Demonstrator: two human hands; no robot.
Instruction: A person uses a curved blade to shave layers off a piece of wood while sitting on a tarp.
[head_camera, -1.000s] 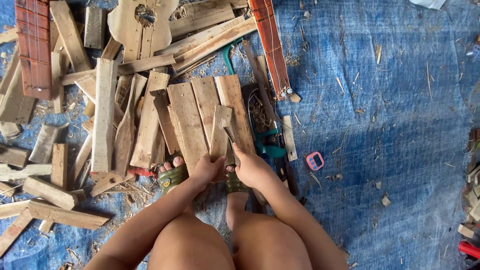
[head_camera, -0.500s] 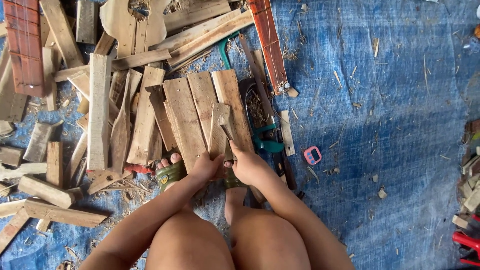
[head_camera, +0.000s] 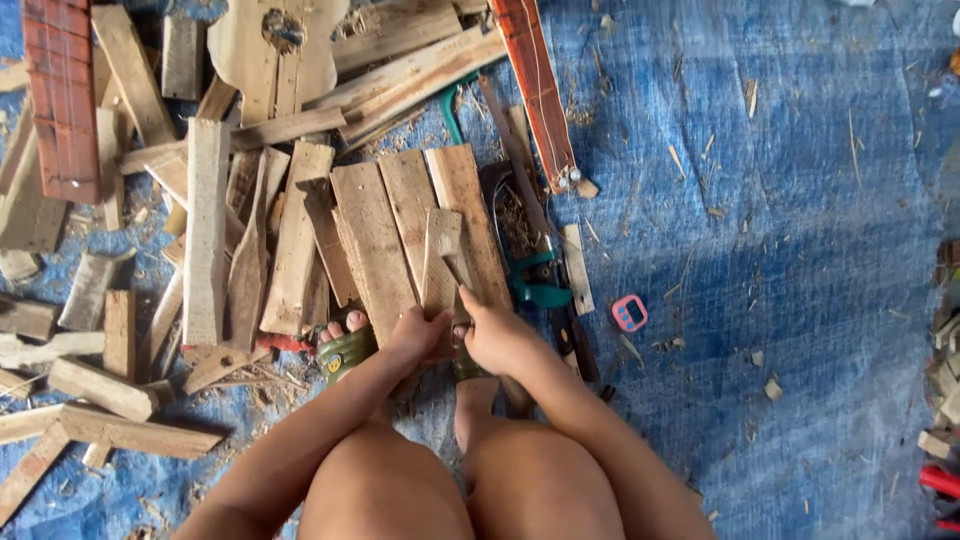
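Observation:
A narrow piece of wood (head_camera: 437, 262) stands on end on three flat planks (head_camera: 385, 230) in front of my knees. My left hand (head_camera: 415, 335) grips its lower end. My right hand (head_camera: 498, 335) is closed on the handle of a small metal tool (head_camera: 457, 268) whose tip rests against the right side of the wood piece. My feet in green sandals (head_camera: 345, 352) sit just below the planks.
Many wood offcuts (head_camera: 205, 230) lie piled on the left over a blue tarp (head_camera: 760, 250). A green-framed saw (head_camera: 530, 285), a red board (head_camera: 60, 100), an orange strip (head_camera: 535, 90) and a small pink object (head_camera: 629, 313) lie around.
The view has drifted slightly; my hands and the wood piece stay in the same place on the planks. The tool remains against the wood.

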